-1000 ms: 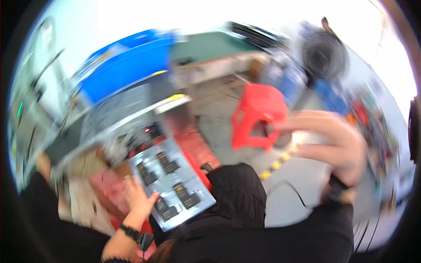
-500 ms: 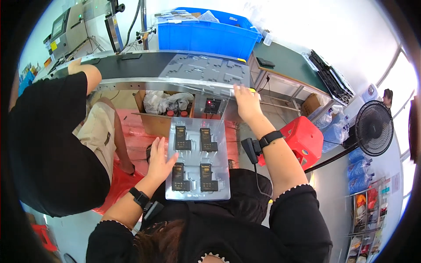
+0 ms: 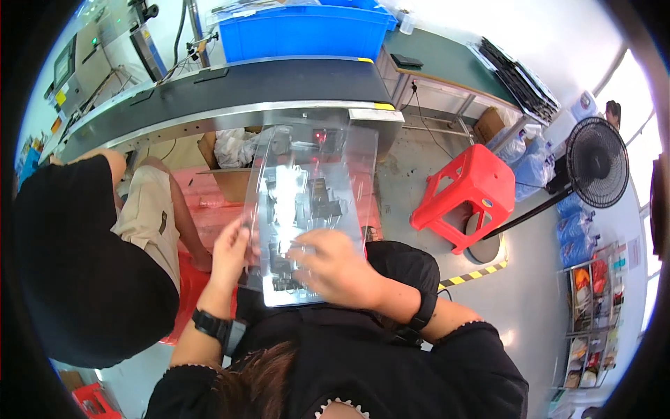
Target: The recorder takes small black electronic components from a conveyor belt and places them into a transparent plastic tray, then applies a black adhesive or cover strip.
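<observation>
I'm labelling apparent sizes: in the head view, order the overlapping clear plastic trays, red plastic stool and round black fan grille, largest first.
Clear plastic trays
Red plastic stool
Round black fan grille
The trays look nearest, so true sizes are unsure.

Your right fingers [image 3: 315,242] are blurring, and the glaring clear plastic tray [image 3: 286,195] is partly hiding the black phone batteries [image 3: 322,198].

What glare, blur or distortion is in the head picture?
Head view: white glare streaks the clear plastic tray, washing out part of the lower tray; head view: the right hand is blurred; head view: fisheye distortion bows the conveyor.
</observation>
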Demonstrator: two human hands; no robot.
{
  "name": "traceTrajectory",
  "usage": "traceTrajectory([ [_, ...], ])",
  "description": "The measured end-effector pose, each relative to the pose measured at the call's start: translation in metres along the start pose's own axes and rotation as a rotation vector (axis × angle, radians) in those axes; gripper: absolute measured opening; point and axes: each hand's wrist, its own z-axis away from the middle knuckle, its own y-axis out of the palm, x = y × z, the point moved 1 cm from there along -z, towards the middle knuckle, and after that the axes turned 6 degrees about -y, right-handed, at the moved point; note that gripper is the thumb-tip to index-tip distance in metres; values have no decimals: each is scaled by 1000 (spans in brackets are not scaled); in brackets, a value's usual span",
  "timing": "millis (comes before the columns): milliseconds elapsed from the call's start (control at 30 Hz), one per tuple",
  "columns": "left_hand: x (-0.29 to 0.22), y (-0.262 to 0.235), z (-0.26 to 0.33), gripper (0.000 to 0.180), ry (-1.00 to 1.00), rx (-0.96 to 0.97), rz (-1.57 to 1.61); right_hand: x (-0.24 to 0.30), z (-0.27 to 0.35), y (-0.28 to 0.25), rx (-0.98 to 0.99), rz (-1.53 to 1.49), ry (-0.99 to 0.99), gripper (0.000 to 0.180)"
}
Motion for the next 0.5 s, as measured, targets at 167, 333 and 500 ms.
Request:
traceTrajectory([
  [167, 81, -15, 5, 32, 216, -217, -596, -48, 83, 32, -332, 334, 622, 41],
  [333, 94, -7, -3, 42, 56, -111, -466, -125, 142, 88, -197, -193, 1088, 54],
  [500, 52, 14, -7, 44, -168, -16, -274, -145, 135, 94, -336, -412, 1035, 51],
])
